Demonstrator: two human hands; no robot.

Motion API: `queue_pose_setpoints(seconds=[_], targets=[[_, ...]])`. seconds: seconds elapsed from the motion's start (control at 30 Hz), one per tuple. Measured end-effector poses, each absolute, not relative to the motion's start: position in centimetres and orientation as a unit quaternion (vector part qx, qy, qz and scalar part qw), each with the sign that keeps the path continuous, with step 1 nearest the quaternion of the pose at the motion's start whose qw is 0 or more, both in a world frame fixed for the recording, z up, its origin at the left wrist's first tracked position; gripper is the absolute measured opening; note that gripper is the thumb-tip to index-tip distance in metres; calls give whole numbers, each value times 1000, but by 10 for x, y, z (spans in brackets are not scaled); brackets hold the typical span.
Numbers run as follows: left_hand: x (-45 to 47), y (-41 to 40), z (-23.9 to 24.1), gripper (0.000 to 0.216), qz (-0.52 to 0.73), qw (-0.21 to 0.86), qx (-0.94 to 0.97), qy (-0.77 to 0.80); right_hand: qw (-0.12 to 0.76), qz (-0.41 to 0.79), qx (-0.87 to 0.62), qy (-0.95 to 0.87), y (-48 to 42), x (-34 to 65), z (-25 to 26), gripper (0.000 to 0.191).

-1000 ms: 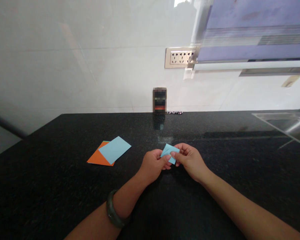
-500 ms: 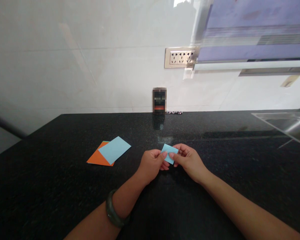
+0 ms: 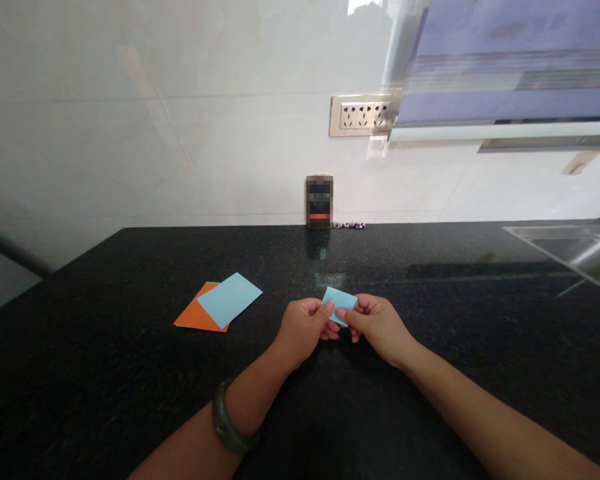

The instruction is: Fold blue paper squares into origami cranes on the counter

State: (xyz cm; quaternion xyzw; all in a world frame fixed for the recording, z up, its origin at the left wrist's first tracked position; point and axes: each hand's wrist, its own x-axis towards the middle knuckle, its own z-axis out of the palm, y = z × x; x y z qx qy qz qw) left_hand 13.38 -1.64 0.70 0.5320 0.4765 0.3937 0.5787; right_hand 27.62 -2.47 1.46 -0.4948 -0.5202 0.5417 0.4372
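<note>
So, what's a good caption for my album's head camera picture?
Left hand and right hand hold a small blue paper at a dark counter, near a larger blue sheet atop orange paper.

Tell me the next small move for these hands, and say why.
Probably a light smoothing stroke: slide the right hand's thumb outward across the small light-blue paper while the left hand braces it. Both hands hold it from opposite sides, with both thumbs on its upper face, so one can likely steady while the other presses.
</note>
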Motion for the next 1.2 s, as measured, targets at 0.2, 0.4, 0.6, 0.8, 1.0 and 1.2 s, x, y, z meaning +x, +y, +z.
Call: queue_pose_setpoints(seconds=[0.2,0.4,0.6,0.8,1.0,1.2], targets=[[133,-17,8,27,392,592,533,460,431,535,-505,-523,-25,278,12,25],[132,-18,9,28,379,612,527,452,425,543,-504,-520,-25,280,8,26],[133,-16,7,48,374,671,461,444,425,566,-497,-501,-22,282,8,28],[132,-17,8,30,365,649,502,439,423,573,-502,-491,-21,283,8,28],[132,-19,10,22,377,645,497,441,426,601,-474,-482,-22,283,7,29],[133,-20,9,23,383,616,517,455,432,578,-453,-524,-24,278,7,33]])
